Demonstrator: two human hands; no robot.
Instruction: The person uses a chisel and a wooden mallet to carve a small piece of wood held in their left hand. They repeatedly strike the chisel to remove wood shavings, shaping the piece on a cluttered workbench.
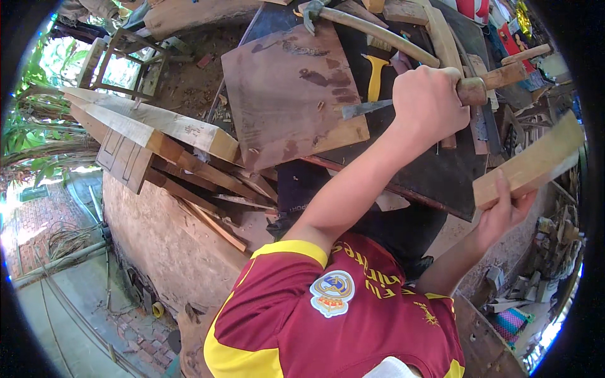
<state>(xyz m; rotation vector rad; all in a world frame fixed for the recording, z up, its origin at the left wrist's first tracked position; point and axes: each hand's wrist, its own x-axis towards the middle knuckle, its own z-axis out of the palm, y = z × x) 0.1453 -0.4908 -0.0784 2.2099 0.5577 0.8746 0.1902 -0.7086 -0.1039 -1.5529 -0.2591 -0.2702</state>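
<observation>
My left hand point(428, 104) is closed around the wooden handle of a chisel point(365, 109). Its metal blade points left, above a brown wooden board point(283, 94) on the table; I cannot tell whether the two touch. Off to the right, my right hand point(507, 211) grips a short, pale block of wood point(529, 165) by its near end. The block is raised and slightly smeared by motion. Just beyond my left hand lie a claw hammer point(378, 38) with a wooden handle and a brush point(376, 77) with a yellow handle.
On the left, long timber beams point(164, 129) lean beside the dark table point(416, 167). A wooden stool frame point(120, 66) stands at the far left. Wood strips point(444, 41) and other tools crowd the table's far right. Scrap pieces point(535, 286) are piled at the right.
</observation>
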